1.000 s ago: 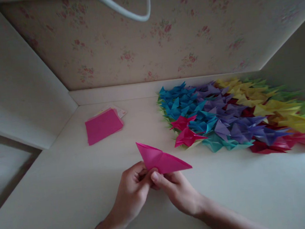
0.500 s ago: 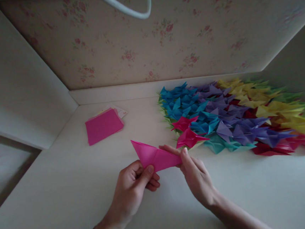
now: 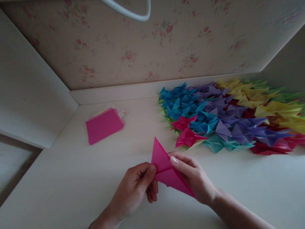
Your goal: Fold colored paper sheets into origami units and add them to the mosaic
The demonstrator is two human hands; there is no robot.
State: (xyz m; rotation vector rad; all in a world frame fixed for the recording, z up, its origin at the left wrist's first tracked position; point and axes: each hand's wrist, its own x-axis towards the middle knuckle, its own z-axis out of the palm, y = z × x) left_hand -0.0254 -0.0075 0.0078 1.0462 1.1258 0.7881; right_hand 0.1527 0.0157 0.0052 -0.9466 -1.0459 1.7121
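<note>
Between my two hands is a pink sheet of origami paper (image 3: pixel 163 166), folded into a triangular shape with a crease across its middle. My left hand (image 3: pixel 138 183) pinches its left corner between thumb and fingers. On the right side, my right hand (image 3: pixel 191 173) grips the long edge, thumb on top and fingers behind the paper. One point of the paper aims away from me, another down toward my right wrist. The right fingers are partly hidden behind it.
A stack of pink paper sheets (image 3: pixel 104 126) lies at the back left of the white table (image 3: pixel 55 194). Many folded paper pieces in blue, purple (image 3: pixel 230 116), yellow and red cover the back right. Two pink folded pieces (image 3: pixel 189 138) lie nearest my right hand. A white cable (image 3: pixel 124 10) hangs above.
The pink paper has turned clockwise, its left point now aiming away from me. My right hand has shifted its hold from the right tip to the long edge.
</note>
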